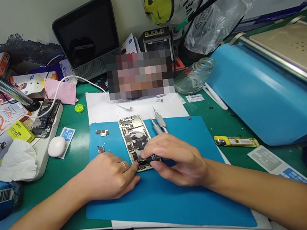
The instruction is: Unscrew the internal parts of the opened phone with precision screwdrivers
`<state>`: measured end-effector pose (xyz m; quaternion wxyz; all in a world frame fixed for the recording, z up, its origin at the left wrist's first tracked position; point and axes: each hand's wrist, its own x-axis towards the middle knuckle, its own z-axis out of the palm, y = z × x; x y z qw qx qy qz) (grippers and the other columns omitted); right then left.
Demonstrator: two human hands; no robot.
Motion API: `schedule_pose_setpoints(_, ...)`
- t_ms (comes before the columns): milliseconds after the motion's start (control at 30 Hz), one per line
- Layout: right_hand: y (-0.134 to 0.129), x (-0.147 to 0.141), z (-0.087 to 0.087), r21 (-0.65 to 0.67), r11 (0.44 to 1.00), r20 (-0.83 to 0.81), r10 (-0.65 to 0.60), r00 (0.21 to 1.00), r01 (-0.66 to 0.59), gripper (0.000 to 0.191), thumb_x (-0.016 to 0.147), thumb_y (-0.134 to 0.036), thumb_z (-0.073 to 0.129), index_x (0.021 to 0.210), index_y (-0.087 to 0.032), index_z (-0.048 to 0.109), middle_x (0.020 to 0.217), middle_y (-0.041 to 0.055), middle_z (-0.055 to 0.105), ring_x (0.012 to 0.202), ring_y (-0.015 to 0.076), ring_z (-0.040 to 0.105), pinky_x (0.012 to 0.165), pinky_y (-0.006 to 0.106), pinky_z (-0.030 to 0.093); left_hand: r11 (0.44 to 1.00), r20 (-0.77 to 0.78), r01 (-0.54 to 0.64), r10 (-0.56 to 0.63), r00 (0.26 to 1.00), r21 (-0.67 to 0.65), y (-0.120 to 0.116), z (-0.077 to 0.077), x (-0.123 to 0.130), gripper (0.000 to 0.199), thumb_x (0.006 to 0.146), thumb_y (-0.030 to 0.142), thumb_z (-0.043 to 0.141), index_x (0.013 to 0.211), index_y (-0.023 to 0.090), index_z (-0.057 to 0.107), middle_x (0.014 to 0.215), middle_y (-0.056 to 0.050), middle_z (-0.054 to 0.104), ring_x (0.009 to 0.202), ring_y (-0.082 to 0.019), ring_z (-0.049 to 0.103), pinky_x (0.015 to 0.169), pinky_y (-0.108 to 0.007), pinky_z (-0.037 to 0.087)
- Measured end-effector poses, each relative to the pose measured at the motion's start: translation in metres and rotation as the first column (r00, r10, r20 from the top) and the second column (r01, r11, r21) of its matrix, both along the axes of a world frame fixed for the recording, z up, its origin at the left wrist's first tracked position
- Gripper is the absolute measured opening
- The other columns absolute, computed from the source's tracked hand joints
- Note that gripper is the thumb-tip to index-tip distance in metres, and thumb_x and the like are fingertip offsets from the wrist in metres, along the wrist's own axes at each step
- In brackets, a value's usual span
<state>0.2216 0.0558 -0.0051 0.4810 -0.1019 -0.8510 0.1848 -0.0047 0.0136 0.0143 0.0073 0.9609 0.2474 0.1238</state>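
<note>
An opened smartphone [136, 132] lies on the blue mat with its inner parts exposed. My left hand [112, 176] rests beside its lower left corner, index finger stretched out and its tip touching the phone's edge; the thumb is hidden. My right hand [179, 158] is over the phone's lower right part, thumb and fingers closed on a small dark tool [154, 158], whose kind I cannot make out. Two grey-handled screwdrivers [160, 121] lie right of the phone. Small metal phone parts [102, 132] and a small circuit piece [101, 149] lie to its left.
The blue mat [165, 210] covers white paper on a green table. A glass jar [193, 76], a yellow lighter-like item [235, 141] and a blue machine [251, 91] stand or lie right. A white cable [82, 78], boxes and a white earbud case [56, 146] are left.
</note>
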Motion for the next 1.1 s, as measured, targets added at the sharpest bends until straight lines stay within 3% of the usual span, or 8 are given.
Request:
schedule_pose_setpoints(433, -0.0003, 0.0045, 0.0064, 0.072, 0.997, 0.019, -0.019, 1.000, 0.017, 0.054, 0.090, -0.006, 0.055, 0.142, -0.013, 0.045, 0.101, 0.0102, 0.076, 0.087, 0.0175, 0.073, 0.079, 0.034, 0.061, 1.000, -0.011, 0.001, -0.001, 1.000, -0.020, 0.0004, 0.0037, -0.0002, 0.028, 0.101, 0.026, 0.046, 0.109, 0.008, 0.066, 0.061, 0.000, 0.064, 0.051, -0.016, 0.061, 0.048, -0.029, 0.045)
schedule_pose_setpoints(1100, -0.0006, 0.0038, 0.0055, 0.018, 0.999, 0.016, -0.041, 0.999, 0.040, 0.052, 0.090, -0.007, 0.056, 0.141, -0.017, 0.047, 0.090, 0.0059, 0.074, 0.080, 0.0172, 0.069, 0.075, 0.033, 0.060, 1.000, -0.029, -0.005, 0.005, 1.000, -0.006, 0.0023, 0.0051, -0.0012, 0.029, 0.103, 0.028, 0.043, 0.106, 0.011, 0.067, 0.058, 0.001, 0.061, 0.049, -0.014, 0.058, 0.046, -0.028, 0.042)
